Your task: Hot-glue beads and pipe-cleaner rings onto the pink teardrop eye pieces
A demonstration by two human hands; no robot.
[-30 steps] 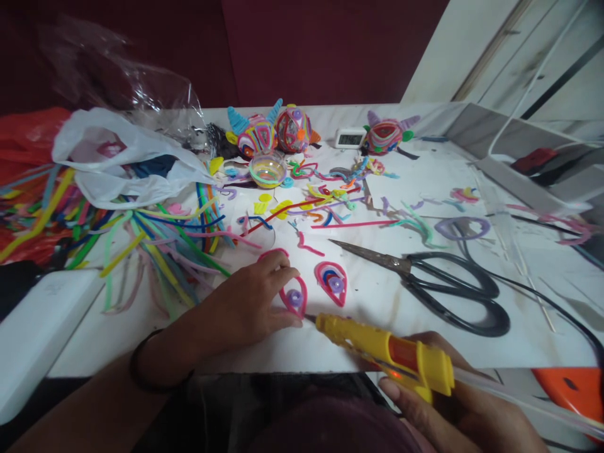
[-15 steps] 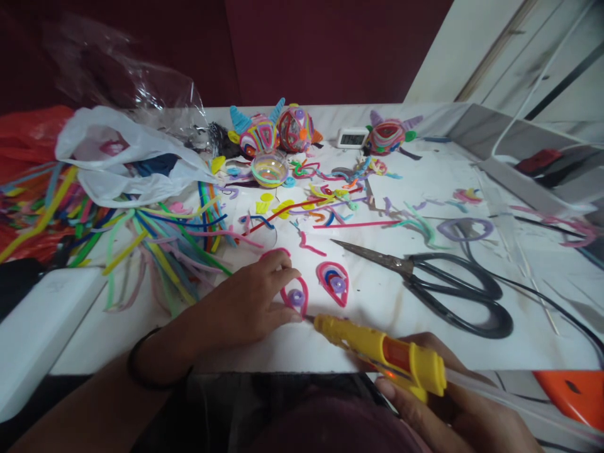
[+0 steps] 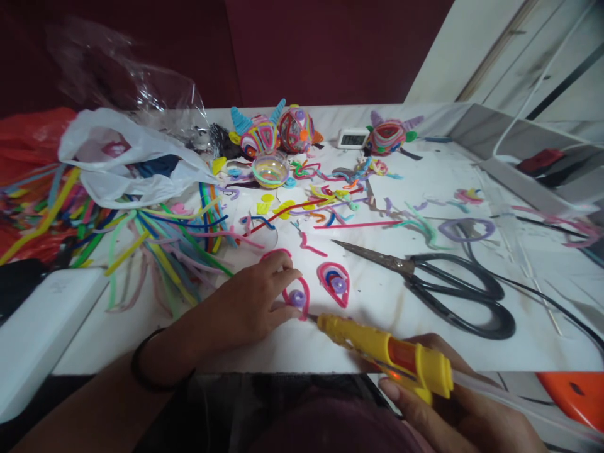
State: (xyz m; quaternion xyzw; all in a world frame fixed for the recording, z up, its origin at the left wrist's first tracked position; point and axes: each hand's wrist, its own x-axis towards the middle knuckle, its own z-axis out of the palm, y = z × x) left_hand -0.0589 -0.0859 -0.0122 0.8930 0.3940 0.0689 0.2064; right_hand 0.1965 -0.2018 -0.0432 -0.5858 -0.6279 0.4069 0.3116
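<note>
My right hand (image 3: 453, 396) is wrapped round a yellow hot glue gun (image 3: 377, 346), with a clear glue stick (image 3: 495, 393) coming out of its back. The nozzle meets the lower tip of a pink pipe cleaner loop (image 3: 306, 296). Inside that loop sits a small purple coil (image 3: 296, 298). With thumb and fingers bent over the loop's left side, my left hand (image 3: 255, 296) pinches it against the white table (image 3: 368, 384); part of the loop is hidden under the fingers. Just right of it lies a finished-looking pink teardrop eye (image 3: 335, 284) with blue and purple coils.
Large black-handled scissors (image 3: 453, 286) lie at the right. Bundled pipe cleaners (image 3: 160, 251) and a white plastic bag (image 3: 123, 157) are at the left. Behind stand decorated balls (image 3: 257, 133), a clear bowl (image 3: 270, 170), a small digital clock (image 3: 353, 138) and scattered scraps.
Almost nothing differs. The whole view has shifted very slightly; both hands keep their places, with the glue gun's nozzle still at the loop's lower tip.
</note>
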